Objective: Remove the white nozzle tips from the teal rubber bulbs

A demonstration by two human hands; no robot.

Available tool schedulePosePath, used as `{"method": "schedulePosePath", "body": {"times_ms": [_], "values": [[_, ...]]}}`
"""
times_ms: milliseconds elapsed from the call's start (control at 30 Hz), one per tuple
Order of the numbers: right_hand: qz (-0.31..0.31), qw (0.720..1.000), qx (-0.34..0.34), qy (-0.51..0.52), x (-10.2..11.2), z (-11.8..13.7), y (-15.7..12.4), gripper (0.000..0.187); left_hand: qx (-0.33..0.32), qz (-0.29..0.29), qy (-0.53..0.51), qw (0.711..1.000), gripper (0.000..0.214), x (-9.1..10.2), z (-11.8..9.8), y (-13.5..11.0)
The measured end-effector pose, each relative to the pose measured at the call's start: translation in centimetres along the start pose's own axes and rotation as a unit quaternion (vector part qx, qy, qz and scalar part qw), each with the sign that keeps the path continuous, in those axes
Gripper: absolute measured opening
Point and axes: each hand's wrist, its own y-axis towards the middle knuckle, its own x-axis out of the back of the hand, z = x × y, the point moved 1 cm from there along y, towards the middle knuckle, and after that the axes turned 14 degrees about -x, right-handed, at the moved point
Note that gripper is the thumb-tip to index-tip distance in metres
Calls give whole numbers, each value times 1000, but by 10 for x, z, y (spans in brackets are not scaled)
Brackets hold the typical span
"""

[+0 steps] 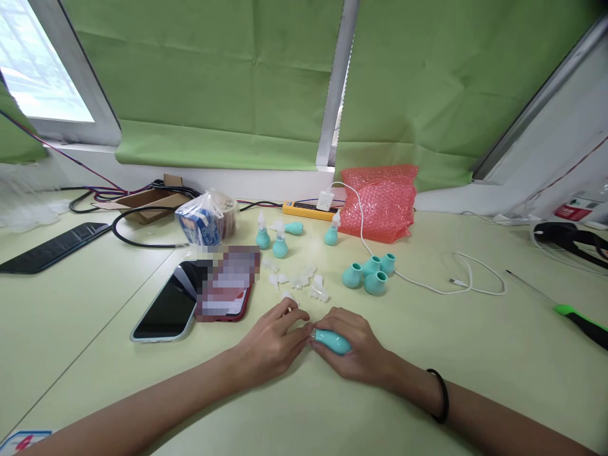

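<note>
Teal rubber bulb [332, 342] lies on the pale green table [475, 354], low at the centre, gripped in the curled right hand [357, 351]. The left hand [273, 342] meets its narrow end with fingers drawn together; what they pinch is hidden. Just beyond lie small clear plastic tips [304, 282], farther right a cluster of open teal bulbs [370, 273], and to the left a dark smartphone [168, 309].
</note>
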Motion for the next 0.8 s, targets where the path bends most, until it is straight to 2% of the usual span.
{"method": "schedulePosePath", "body": {"times_ms": [133, 333, 467, 533, 700, 800], "values": [[-21, 1000, 10, -13, -2, -2, -2, 12, -13, 8, 54, 998, 13, -4, -1, -3], [-42, 998, 22, -38, -3, 1, -2, 9, -74, 100, 129, 984, 13, 1, -6, 0], [-38, 998, 26, -52, -2, 2, -1, 7, -68, 126, 135, 980, 17, -1, -5, 0], [-33, 997, 28, -61, -2, 1, 0, 6, -53, 107, 115, 986, 18, -4, -3, 0], [-35, 997, 29, -65, 0, 1, -1, 7, 17, 0, 28, 999, 8, -1, 0, 3], [-35, 997, 26, -63, 0, 3, -1, 6, 23, 1, 45, 999, 14, 2, -1, 5]]}}
